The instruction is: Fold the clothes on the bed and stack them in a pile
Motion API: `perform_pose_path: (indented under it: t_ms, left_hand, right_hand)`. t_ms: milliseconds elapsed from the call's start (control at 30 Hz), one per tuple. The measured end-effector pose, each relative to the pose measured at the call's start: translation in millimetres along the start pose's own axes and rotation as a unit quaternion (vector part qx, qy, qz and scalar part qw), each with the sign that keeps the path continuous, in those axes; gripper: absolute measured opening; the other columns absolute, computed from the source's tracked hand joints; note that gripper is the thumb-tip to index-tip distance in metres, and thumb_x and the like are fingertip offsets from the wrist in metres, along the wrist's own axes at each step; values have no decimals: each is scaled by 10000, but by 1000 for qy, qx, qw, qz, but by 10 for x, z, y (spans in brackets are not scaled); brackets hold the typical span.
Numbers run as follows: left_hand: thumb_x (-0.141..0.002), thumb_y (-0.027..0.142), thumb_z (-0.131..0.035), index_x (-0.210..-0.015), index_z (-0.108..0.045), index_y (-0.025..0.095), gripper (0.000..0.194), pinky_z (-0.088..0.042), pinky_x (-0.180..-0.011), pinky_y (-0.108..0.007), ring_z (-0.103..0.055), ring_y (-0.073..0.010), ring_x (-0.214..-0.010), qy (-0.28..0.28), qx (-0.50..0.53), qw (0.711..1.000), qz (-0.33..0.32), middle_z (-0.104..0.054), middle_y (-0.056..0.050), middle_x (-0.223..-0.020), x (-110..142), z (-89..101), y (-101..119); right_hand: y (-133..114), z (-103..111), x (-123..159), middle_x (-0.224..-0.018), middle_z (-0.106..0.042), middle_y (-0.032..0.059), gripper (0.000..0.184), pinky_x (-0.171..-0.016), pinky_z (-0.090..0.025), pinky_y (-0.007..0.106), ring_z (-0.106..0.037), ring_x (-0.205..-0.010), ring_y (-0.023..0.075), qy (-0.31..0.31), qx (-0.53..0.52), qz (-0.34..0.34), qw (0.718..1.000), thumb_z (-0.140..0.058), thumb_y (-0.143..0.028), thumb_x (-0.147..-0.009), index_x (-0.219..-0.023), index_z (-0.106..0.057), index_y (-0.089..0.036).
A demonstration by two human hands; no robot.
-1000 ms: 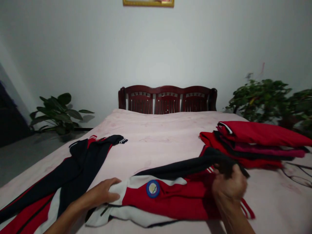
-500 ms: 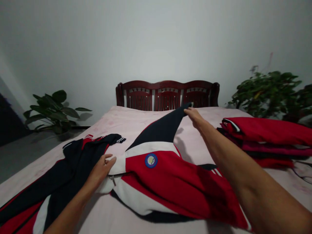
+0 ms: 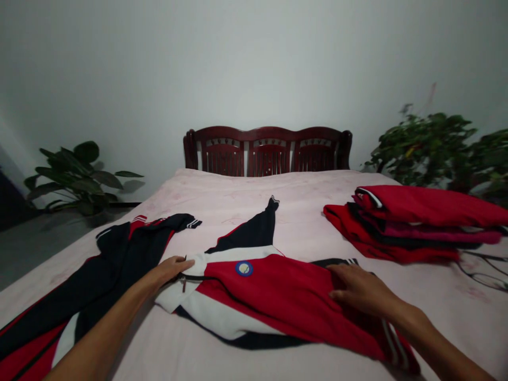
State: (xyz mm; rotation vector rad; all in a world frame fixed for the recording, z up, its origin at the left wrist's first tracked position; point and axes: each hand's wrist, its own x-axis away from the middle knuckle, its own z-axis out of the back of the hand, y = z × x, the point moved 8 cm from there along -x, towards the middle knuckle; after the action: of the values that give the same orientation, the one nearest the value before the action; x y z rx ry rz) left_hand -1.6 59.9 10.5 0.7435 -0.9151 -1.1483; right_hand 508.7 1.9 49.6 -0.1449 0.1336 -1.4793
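A red, white and navy zip jacket (image 3: 262, 280) with a round blue badge lies sideways on the bed. Its white collar is pinched by my left hand (image 3: 173, 268), thumb on top near the zip pull. One navy sleeve (image 3: 250, 230) stretches away toward the headboard, its striped cuff resting on the sheet. Over the jacket's lower right part is my right hand (image 3: 363, 288), thumb and fingers apart, touching the red cloth near a striped dark edge. Left of my left hand lies a second navy and red jacket (image 3: 115, 270).
A stack of folded red and dark clothes (image 3: 416, 225) sits on the right, with eyeglasses (image 3: 482, 272) beside it. The pink sheet (image 3: 222, 193) runs back to a dark wooden headboard (image 3: 268, 151). Potted plants (image 3: 75, 177) flank the bed.
My right hand has let go of the navy sleeve's cuff and moved down and right onto the jacket's lower part. The sleeve has dropped flat. My left hand stays at the collar.
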Motion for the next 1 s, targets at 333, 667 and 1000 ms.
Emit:
perform_pose_path:
  t_ms: [333,667,1000]
  left_hand:
    - [-649,501,-765,-957,-660,160,471,-537,-667,-284,-692,-218,-784,62,108,990,-65,-735,-29,-845,144,221,109]
    - [-663,649,-724,-930,-719,139,576,-533,-725,-299,-696,-260,-900,48,30,998,28,-762,-88,-932,138,341,-281]
    - [-543,239,-874,-967,-656,114,493,-521,-545,-260,-684,-210,-667,34,155,987,27,-724,-56,-745,157,-52,-273]
  right_hand:
    - [-301,1095,-1039,-895,-717,128,178,-778,-464,372,-650,-859,265,151,129,4,980,-582,-287,-847,-875,-728,-189]
    - [120,460,-867,-1469,-478,178,527,-1034,-404,497,-460,-1320,344,176,77,-77,978,-447,-413,-932,-1384,-519,-152]
    - [636,-209,-421,-1291,-618,202,596,-886,-478,440,-605,-1158,350,35,-9,-216,976,-492,-474,-860,-1358,-509,-148]
